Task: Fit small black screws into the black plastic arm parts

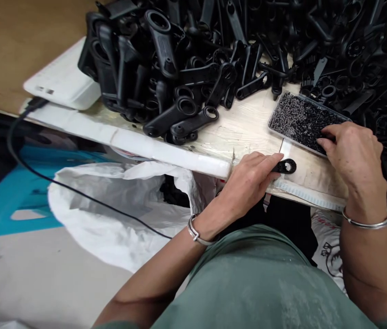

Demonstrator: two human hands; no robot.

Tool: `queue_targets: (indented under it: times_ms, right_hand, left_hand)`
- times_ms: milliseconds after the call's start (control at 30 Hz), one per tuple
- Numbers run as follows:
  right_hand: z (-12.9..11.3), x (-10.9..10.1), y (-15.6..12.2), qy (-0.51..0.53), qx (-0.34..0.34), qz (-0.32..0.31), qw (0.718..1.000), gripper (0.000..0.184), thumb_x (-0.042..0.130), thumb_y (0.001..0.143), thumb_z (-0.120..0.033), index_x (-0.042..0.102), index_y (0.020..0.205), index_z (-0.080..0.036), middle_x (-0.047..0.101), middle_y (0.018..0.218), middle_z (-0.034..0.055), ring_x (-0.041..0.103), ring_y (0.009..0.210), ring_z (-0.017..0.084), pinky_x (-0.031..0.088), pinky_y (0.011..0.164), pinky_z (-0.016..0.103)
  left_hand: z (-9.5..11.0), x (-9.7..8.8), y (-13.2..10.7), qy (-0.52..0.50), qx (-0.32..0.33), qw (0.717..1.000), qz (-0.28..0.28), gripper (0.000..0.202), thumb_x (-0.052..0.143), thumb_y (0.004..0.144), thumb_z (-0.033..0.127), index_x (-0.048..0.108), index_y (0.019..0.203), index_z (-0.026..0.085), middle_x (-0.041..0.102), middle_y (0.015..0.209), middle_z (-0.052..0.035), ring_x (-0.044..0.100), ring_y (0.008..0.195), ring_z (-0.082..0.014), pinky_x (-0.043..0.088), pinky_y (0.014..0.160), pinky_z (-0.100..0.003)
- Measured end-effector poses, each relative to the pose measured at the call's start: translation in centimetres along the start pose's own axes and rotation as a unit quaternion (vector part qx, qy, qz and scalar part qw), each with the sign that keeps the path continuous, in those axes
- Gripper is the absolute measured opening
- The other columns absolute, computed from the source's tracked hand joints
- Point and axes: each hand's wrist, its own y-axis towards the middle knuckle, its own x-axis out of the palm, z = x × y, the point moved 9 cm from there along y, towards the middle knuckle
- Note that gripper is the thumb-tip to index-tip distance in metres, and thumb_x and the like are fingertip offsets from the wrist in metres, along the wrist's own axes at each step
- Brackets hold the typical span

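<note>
My left hand (248, 183) is closed around a black plastic lever part (286, 166), whose ring end sticks out past my fingers and rests on the table near its front edge. My right hand (354, 153) reaches into a shallow clear tray (277, 125) filled with tiny dark screws; its fingertips are pinched together among them, and what they hold is hidden. Both wrists wear a metal bangle.
A big heap of black plastic lever parts (186, 68) covers the back of the pale table (244, 130). A white box (63, 80) sits at the left with a black cable (42, 176) trailing down. A white sack (118, 210) hangs open below the table edge.
</note>
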Motion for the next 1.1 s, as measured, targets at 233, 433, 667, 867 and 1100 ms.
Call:
queue_targets:
  times_ms: [233, 433, 667, 867, 1100]
  right_hand:
    - [-1.3, -1.4, -1.7, 0.025, -0.010, -0.047, 0.999, 0.024, 0.056, 0.091, -0.031, 0.075, 0.102, -0.024, 0.070, 0.102, 0.0085, 0.064, 0.090, 0.026, 0.048, 0.075, 0.036]
    - [-0.5, -1.1, -1.8, -0.005, -0.010, -0.040, 0.999, 0.027, 0.056, 0.090, -0.032, 0.074, 0.109, -0.023, 0.070, 0.106, 0.0090, 0.063, 0.090, 0.026, 0.046, 0.073, 0.036]
    - [-0.9, 0.3, -0.8, -0.060, 0.004, -0.076, 0.995, 0.021, 0.054, 0.090, -0.028, 0.074, 0.098, -0.024, 0.071, 0.098, 0.0074, 0.061, 0.079, 0.023, 0.039, 0.063, 0.033]
    - [-0.5, 0.2, -0.9, -0.034, 0.016, -0.089, 0.995, 0.023, 0.051, 0.093, -0.026, 0.073, 0.101, -0.024, 0.073, 0.100, 0.0070, 0.064, 0.084, 0.024, 0.040, 0.065, 0.033]
    - [-1.1, 1.1, -0.2, -0.061, 0.007, -0.115, 0.991, 0.021, 0.056, 0.092, -0.032, 0.073, 0.104, -0.027, 0.071, 0.107, 0.0047, 0.064, 0.088, 0.025, 0.036, 0.062, 0.033]
  left_hand:
    - [-0.1, 0.5, 0.0, -0.017, -0.003, 0.999, -0.028, 0.030, 0.057, 0.096, 0.018, 0.056, 0.125, 0.011, 0.072, 0.100, -0.0088, 0.065, 0.092, -0.0185, 0.053, 0.083, -0.031]
    - [-0.1, 0.5, -0.2, -0.073, 0.002, 0.997, -0.005, 0.032, 0.059, 0.094, 0.016, 0.056, 0.125, 0.011, 0.072, 0.106, -0.0108, 0.065, 0.099, -0.0189, 0.054, 0.085, -0.033]
    - [0.6, 1.3, 0.3, -0.081, 0.005, 0.995, -0.052, 0.027, 0.059, 0.094, 0.015, 0.059, 0.120, 0.013, 0.073, 0.101, -0.0086, 0.066, 0.094, -0.0189, 0.054, 0.083, -0.032]
    - [0.5, 0.0, 1.5, -0.049, 0.025, 0.997, -0.056, 0.018, 0.059, 0.095, 0.022, 0.064, 0.110, 0.013, 0.073, 0.100, -0.0090, 0.065, 0.096, -0.0209, 0.051, 0.085, -0.034]
    - [-1.2, -1.5, 5.0, 0.113, -0.023, 0.990, -0.078, 0.015, 0.056, 0.093, 0.017, 0.070, 0.088, 0.014, 0.070, 0.085, -0.0086, 0.059, 0.085, -0.0232, 0.046, 0.078, -0.036]
